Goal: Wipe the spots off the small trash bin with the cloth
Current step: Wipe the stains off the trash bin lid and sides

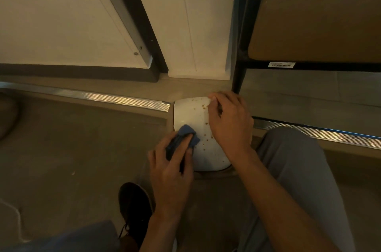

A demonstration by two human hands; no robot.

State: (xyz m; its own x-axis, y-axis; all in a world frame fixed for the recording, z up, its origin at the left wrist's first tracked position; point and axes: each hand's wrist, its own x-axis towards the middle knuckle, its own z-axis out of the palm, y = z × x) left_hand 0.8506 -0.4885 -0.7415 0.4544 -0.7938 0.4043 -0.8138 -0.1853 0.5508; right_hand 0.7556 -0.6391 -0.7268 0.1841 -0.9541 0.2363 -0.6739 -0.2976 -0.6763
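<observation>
A small white trash bin (191, 115) lies on its side on the floor, just below the middle of the head view. Brown spots (206, 138) speckle its upper side, mostly along the right. My left hand (171, 167) grips a folded blue cloth (185, 134) and presses it onto the bin's near left part. My right hand (228, 119) rests on the bin's right side with its fingers curled over the far rim, holding it still. That hand hides the bin's right edge.
A ribbed metal floor strip (103, 96) runs across behind the bin. A black frame leg (239, 78) and a shelf with a brown board (315, 16) stand at the right. A white wall with dark trim (144, 25) is behind. My shoe (134, 204) and grey trouser leg (294, 169) are near.
</observation>
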